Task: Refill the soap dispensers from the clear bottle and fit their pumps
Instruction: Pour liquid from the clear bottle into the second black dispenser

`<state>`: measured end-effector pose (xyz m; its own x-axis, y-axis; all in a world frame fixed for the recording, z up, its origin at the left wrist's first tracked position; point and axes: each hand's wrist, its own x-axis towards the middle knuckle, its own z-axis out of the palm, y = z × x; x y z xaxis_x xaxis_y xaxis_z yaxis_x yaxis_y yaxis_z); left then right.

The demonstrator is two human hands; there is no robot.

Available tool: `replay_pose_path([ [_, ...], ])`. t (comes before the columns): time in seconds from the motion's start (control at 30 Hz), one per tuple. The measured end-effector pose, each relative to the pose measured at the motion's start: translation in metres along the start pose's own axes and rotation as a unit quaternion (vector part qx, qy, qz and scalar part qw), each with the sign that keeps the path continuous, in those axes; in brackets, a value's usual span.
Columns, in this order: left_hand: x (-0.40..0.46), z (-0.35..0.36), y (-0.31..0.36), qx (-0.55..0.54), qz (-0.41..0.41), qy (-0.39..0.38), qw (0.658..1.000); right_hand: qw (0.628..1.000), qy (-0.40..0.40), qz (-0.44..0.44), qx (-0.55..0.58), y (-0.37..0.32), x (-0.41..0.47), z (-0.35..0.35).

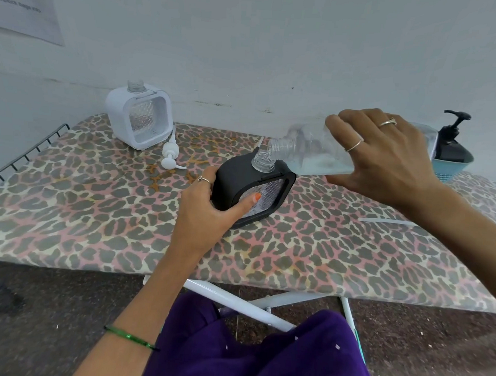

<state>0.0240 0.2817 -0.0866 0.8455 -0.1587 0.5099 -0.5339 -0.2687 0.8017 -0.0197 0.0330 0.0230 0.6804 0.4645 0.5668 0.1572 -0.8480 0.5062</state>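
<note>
A black soap dispenser (236, 175) with a clear window stands mid-board, tilted a little, its threaded neck bare. My left hand (207, 211) grips its left side, thumb on the window. My right hand (385, 155) holds the clear bottle (307, 150) tipped on its side, its mouth touching the dispenser's neck; pale liquid lies in the bottle's lower half. A white dispenser (139, 115) without a pump stands at the back left. Its white pump (170, 154) lies on the board beside it.
The leopard-print ironing board (93, 222) has a wire rack (19, 159) at its left end. A blue basket (452, 167) at the back right holds a black pump bottle (451, 136). A thin white tube (390, 222) lies on the board at right. Wall close behind.
</note>
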Motion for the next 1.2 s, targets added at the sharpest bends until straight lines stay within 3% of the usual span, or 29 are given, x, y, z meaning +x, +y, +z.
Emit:
replay_pose_path([
  [1.2, -0.0004, -0.0007, 0.0008, -0.009, 0.002, -0.003, 1.0, 1.0, -0.009, -0.009, 0.005, 0.0012, 0.0019, -0.0013],
])
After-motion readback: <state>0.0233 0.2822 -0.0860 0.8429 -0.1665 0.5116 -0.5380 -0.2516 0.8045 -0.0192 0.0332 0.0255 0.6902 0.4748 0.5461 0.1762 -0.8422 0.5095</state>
